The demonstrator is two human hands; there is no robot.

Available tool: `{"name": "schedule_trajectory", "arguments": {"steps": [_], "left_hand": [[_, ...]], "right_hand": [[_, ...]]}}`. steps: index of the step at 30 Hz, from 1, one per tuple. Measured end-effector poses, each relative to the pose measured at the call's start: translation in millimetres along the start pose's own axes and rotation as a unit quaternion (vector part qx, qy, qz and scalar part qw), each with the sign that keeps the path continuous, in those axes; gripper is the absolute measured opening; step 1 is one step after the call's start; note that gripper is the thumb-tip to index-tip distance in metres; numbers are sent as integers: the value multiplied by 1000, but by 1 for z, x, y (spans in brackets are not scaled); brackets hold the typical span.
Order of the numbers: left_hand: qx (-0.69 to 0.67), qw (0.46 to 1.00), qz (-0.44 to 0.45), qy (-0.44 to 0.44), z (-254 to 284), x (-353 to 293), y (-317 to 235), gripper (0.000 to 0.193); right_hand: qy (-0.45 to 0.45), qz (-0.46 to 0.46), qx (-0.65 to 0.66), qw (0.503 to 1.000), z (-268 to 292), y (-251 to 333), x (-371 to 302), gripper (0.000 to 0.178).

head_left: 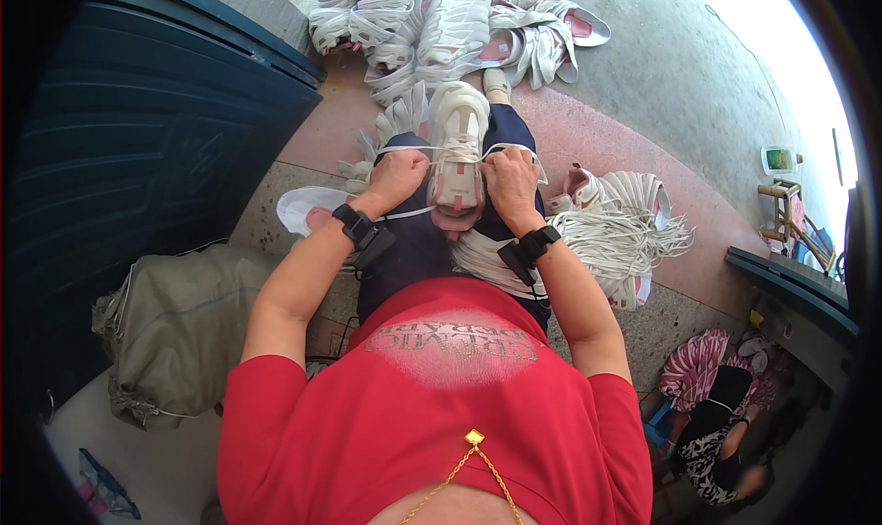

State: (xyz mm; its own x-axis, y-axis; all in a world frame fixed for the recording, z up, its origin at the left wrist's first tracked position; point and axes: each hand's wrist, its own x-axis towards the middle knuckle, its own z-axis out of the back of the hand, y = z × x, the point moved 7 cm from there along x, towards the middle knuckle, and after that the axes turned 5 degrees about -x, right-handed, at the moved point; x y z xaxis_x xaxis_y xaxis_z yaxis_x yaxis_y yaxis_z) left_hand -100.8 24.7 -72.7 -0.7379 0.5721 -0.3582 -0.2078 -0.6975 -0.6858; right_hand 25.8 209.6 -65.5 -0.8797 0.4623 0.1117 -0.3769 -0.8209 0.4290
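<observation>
"Pink and grey flooring (588,125) runs under all this. Where's the shoe?"

"That white-and-pink sneaker (456,180) is propped between the knees, against navy trousers (400,259)."

"And the hands?"

"Apart, one either side of it. The left hand (401,174) is curled tight around one strand of white shoelace (415,147); the right hand (512,180) pinches another strand opposite."

"What could go wrong?"

"Only the legs seem to steady the sneaker, so a lopsided pull might twist it or tip it off. Tugging harder on one side could also leave uneven lengths."

"Anything further out?"

"By the right forearm, a black wrist device (540,242) hangs near a spread of loose laces (634,236); its dangling part might snag some strands. Beyond the knees, a heap of sneakers (450,29) lies close to one foot, so a careless kick could scatter a few."
</observation>
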Motion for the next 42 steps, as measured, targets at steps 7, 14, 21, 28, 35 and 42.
{"name": "schedule_trajectory", "arguments": {"steps": [7,14,21,28,35,42], "left_hand": [[111,989,-91,-38,-5,3,-15,24],[108,990,-86,-21,-11,9,-23,21],[200,964,-113,-136,6,-6,-38,26],[287,940,-152,-104,-16,-33,-55,27],[171,938,-271,-130,-1,-25,-81,20],[289,888,-357,0,-43,12,-109,11]], "right_hand": [[8,9,2,1000,-2,-1,-1,18],[6,29,6,1000,1,1,-1,21],[86,81,-35,992,14,20,-11,25],[154,75,-25,985,-9,3,-5,23],[91,64,58,992,-7,-11,-9,18],[12,103,133,986,6,-3,-14,12]]}}
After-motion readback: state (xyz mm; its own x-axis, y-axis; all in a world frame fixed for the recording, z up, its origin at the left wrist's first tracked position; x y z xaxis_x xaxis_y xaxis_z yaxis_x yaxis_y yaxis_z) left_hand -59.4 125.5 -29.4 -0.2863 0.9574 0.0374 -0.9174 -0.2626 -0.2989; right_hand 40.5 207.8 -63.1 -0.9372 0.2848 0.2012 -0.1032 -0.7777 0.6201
